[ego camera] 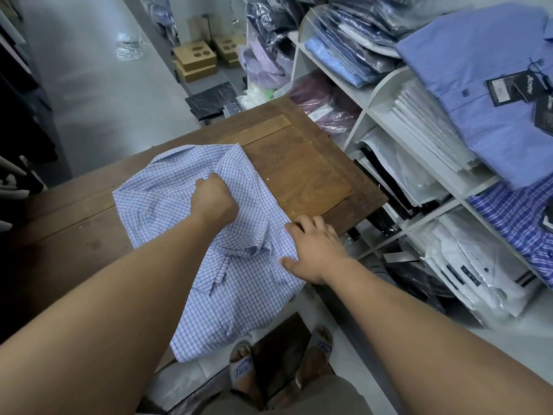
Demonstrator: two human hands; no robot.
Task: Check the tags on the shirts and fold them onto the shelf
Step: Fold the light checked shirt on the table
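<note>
left hand (214,199) is gripping bunched fabric of the checked shirt (239,295) | right hand (317,250) is lying flat, fingers spread, pressing its right edge | shirt is lying on the wooden table (299,163), hem overhanging the near edge | shelf (386,88) is standing just right, crammed with bagged shirts (434,139), a blue tagged shirt (478,70) on top

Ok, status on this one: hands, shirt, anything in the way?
Left hand grips checked shirt near collar. Right hand flat on its edge. Shirt on table, hem overhanging. Nothing blocking.
</note>
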